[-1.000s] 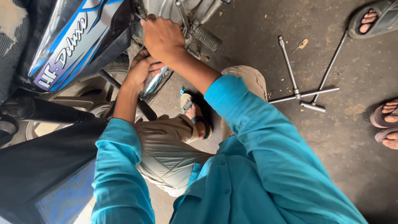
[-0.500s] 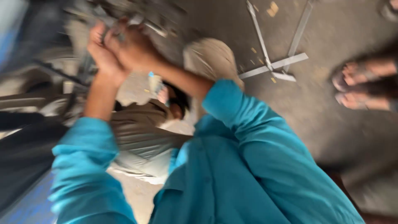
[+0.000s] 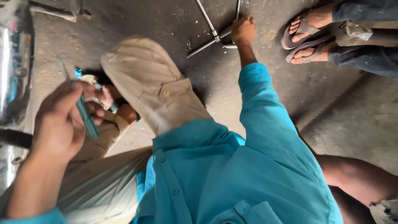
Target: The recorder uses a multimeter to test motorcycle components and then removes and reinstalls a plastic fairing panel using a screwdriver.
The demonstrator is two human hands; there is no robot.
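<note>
Left hand (image 3: 62, 120) grips a teal-handled screwdriver (image 3: 83, 108) at nine o'clock, parked aside; right hand (image 3: 243, 30) closes on the cross wrench (image 3: 214, 34) at twelve, beside sandalled feet (image 3: 304, 35).

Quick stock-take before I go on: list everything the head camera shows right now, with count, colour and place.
Cross wrench: one, grey metal, on the floor at top centre.
Screwdriver: one, teal handle, in the left hand.
Motorcycle part: one, shiny chrome, far left edge.
Concrete floor: grey, gritty, throughout.
Bystander's feet: two, in grey-brown sandals, top right.
Left hand: gripping the screwdriver, at left.
Right hand: reaching out onto the cross wrench.
Shirt sleeves: teal.
Trousers: beige, knee raised at centre.
</note>
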